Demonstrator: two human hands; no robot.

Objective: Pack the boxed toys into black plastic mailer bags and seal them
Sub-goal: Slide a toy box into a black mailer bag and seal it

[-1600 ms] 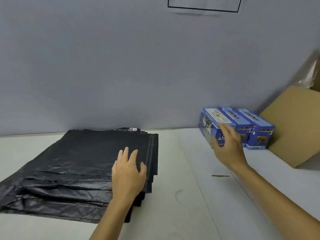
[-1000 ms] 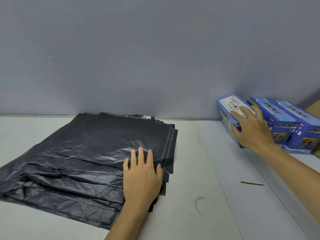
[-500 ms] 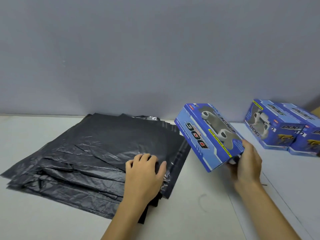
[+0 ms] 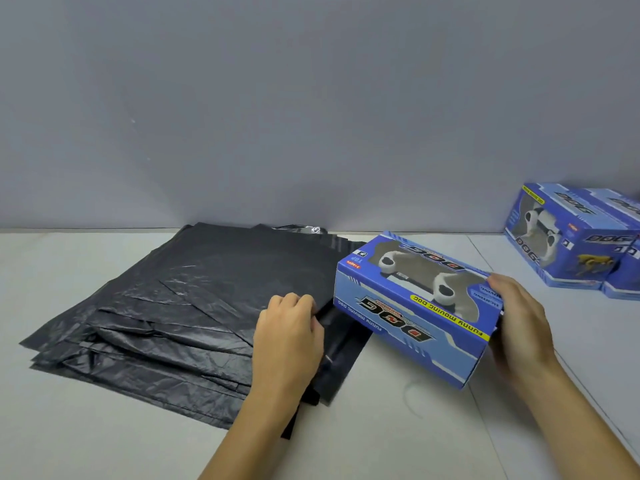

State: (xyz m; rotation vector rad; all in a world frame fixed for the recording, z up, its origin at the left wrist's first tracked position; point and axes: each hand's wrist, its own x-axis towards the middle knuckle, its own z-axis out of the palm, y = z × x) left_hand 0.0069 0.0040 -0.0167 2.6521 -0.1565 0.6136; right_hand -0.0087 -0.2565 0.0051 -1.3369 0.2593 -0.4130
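Right hand (image 4: 519, 327) has the blue toy box (image 4: 415, 317) gripped by its end, held just beside the mailer bag stack (image 4: 166, 313). Left hand (image 4: 289, 334) is curled up, pinching the top bag's edge.

Pale off-white surface (image 4: 104, 445), matte, with a faint curved scuff mark (image 4: 412, 400) near its front middle. Thin seam line (image 4: 485, 427) runs across the surface's right part. Plain grey-blue wall (image 4: 277, 98) rises directly behind.
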